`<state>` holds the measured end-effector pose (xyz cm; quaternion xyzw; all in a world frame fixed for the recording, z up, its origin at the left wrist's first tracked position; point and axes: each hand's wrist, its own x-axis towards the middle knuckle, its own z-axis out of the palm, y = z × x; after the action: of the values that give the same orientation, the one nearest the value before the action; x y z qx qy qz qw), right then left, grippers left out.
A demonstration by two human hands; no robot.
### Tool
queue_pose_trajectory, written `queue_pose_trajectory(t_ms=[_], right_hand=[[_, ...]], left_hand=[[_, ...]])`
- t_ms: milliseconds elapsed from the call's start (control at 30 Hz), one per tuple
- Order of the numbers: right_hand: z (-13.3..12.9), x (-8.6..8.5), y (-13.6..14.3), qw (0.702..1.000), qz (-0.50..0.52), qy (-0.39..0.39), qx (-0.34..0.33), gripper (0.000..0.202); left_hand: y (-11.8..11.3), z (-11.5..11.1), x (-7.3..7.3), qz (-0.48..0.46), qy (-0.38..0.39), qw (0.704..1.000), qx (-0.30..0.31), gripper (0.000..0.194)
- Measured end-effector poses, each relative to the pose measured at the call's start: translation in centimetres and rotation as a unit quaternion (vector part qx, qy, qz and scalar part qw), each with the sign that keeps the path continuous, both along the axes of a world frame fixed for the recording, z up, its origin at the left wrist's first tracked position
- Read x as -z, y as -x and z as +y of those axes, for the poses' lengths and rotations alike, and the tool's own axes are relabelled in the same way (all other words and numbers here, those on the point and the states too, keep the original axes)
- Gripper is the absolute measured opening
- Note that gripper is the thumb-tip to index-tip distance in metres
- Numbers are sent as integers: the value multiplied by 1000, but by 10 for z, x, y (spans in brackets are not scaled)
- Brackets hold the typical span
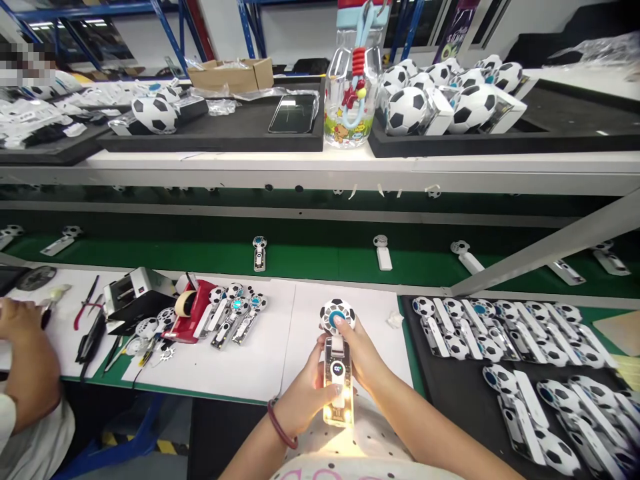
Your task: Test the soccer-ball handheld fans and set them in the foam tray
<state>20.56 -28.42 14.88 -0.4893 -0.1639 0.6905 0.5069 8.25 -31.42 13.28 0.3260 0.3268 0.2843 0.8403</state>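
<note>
A handheld device with a soccer-patterned round head (338, 316) and a clear body is held upright near the front edge of the white work surface (260, 373). Its small round display is lit, and warm light glows at the lower end. My left hand (307, 393) wraps the body, thumb on its lower front. My right hand (364, 353) grips the neck and head, with the thumb on the blue centre of the head. Several similar devices (240, 307) lie to the left, beside a red tape dispenser (200, 313).
A black tray (450, 400) of many devices stands at the right. Behind runs a green belt (320, 257) carrying spaced devices, under a shelf (250, 163) with a clear bottle (350, 93). At the far left, a person's arm (30, 373) rests near red-handled pliers (86, 303).
</note>
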Motion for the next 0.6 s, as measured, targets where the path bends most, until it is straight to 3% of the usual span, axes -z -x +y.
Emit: queue_pose_trajectory(t_ms=[233,600], right_hand=[[1,-1,-2,1000,9,19,11,41],[2,-1,-2,1000,11,24,7,40]], left_hand=[[-2,2,6,-25,11,1000,13,100],[-2,4,3,-11,42,999,-2,90]])
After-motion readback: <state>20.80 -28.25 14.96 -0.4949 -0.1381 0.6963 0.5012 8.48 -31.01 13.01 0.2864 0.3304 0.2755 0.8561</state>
